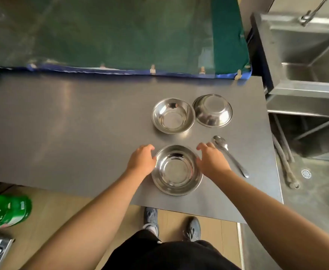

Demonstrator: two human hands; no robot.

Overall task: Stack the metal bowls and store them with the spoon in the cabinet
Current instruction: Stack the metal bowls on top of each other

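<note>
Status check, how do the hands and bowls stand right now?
Left hand and right hand open, flanking near bowl. Upright far bowl and tilted far bowl unstacked; spoon on table. Nothing blocking.

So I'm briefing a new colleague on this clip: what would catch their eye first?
Three shiny metal bowls on the grey steel table: the nearest bowl sits between the left hand and right hand, with two more behind, the upright bowl and the upside-down bowl. A spoon lies just right of the right hand.
</note>
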